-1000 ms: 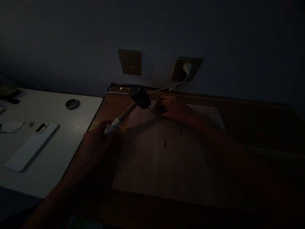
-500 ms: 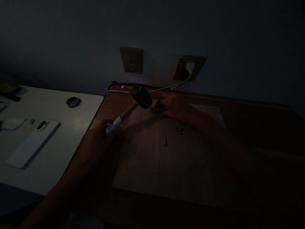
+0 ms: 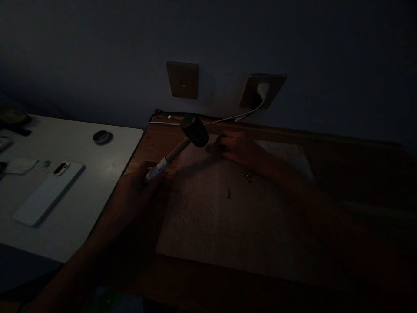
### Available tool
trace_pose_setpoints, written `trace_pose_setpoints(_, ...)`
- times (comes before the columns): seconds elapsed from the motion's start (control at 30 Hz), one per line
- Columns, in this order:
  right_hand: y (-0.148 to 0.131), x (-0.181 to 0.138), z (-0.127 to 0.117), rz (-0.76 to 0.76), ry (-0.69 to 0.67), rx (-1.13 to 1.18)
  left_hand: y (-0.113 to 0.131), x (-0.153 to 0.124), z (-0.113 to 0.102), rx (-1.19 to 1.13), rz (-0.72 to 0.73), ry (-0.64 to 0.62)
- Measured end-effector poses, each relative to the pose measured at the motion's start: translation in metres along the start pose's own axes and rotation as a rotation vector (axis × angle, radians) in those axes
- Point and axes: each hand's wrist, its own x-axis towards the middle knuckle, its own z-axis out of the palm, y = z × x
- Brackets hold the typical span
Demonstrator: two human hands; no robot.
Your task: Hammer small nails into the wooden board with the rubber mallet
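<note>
My left hand [image 3: 138,184] is closed round the white-wrapped handle of a mallet [image 3: 194,131], whose dark head is raised over the far left part of a pale board [image 3: 202,217]. At the board's far side my right hand [image 3: 239,148] has its fingers pinched together low over the surface. What they hold, if anything, is too dark to make out. A single screw [image 3: 228,193] stands or lies on the middle of the board. Several more screws [image 3: 248,176] lie in a small group just below my right wrist. The whole scene is dim.
To the left, a white table [image 3: 107,174] bears a phone [image 3: 48,193] and a dark round roll [image 3: 102,137]. Behind the board, a white cable [image 3: 224,119] runs along the wall to a plug [image 3: 263,90] in a socket. Another wall plate [image 3: 183,80] is beside it.
The view has shifted slightly, so everything sits a little farther right. The mallet and both hands keep nearly the same places over the board.
</note>
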Motion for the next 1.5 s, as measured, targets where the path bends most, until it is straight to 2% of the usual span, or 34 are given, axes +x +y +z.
trace_pose_setpoints(0.17,-0.001,0.001,0.007,0.061,0.030,0.026,-0.003,0.000,0.000,0.008,0.007,-0.015)
trace_pose_setpoints(0.43,-0.007,0.000,0.001,0.168,0.035,0.093,-0.002,0.000,0.000,0.022,0.003,-0.027)
trace_pose_setpoints(0.7,-0.011,0.000,0.006,0.312,0.109,0.156,0.003,-0.003,-0.003,0.010,0.007,-0.006)
trace_pose_setpoints(0.83,-0.010,-0.003,0.013,0.321,0.160,0.209,0.011,-0.006,-0.007,0.016,0.051,0.040)
trace_pose_setpoints(0.97,-0.008,-0.006,0.017,0.336,0.158,0.247,0.021,-0.005,-0.009,0.048,0.124,0.027)
trace_pose_setpoints(1.07,-0.004,-0.013,0.010,0.326,0.180,0.243,0.027,-0.001,-0.008,0.099,0.159,0.019)
trace_pose_setpoints(1.23,0.010,-0.039,-0.017,0.309,0.229,0.160,0.037,0.002,-0.004,0.200,0.155,-0.052)
trace_pose_setpoints(1.37,0.016,-0.060,-0.037,0.330,0.169,0.126,0.039,0.001,0.000,0.218,0.147,-0.047)
trace_pose_setpoints(1.5,0.016,-0.075,-0.048,0.275,0.049,0.094,0.040,0.000,0.002,0.165,0.155,-0.037)
